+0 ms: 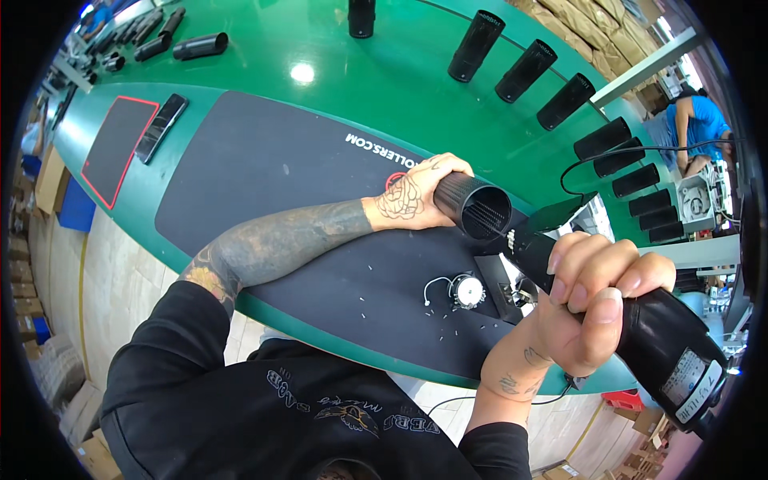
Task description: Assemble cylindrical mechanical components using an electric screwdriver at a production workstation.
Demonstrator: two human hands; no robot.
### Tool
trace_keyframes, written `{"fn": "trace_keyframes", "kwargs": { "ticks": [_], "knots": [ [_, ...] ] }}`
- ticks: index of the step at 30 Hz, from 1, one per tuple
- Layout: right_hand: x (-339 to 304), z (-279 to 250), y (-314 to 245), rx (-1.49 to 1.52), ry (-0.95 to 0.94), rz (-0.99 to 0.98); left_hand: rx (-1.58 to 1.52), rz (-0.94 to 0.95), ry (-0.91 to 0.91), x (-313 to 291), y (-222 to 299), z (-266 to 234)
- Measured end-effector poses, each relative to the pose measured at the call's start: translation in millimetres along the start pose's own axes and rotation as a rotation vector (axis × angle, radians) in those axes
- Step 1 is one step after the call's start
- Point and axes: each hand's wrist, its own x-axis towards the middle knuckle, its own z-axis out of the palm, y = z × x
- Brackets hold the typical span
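Note:
My left hand (420, 192) is wrapped round a black tube (462, 200) with a ridged wall, holding it tilted just above the dark mat. The tube's open end faces my right hand (596, 296). That hand grips a thick black power tool (668, 344) with labels on its body. The tool's narrower front part points at the tube's mouth, with small pale bits near its tip; whether it touches the rim I cannot tell. Below the tube lies a small round silver motor-like part (468, 291) with a white wire, next to a dark metal box (506, 282).
The dark mat (264, 168) lies on a green table, strewn with small white bits. A phone (162, 128) rests beside a red-edged black pad (120, 148). Several black tubes (524, 70) stand along the far edge; others lie at far left (200, 46). A person in blue (692, 128) is at far right.

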Motion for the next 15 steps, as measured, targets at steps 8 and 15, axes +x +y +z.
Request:
{"fn": "trace_keyframes", "kwargs": {
  "ticks": [8,15],
  "knots": [
    [0.0,-51.3,-81.6,0.141,0.114,-0.412,-0.076,-0.140,-0.028,-0.5,-1.3,-2.3],
    [-0.5,-55.4,-95.3,-0.163,-0.053,0.013,-0.009,-0.047,-0.039,3.2,1.4,2.0]
  ]
}}
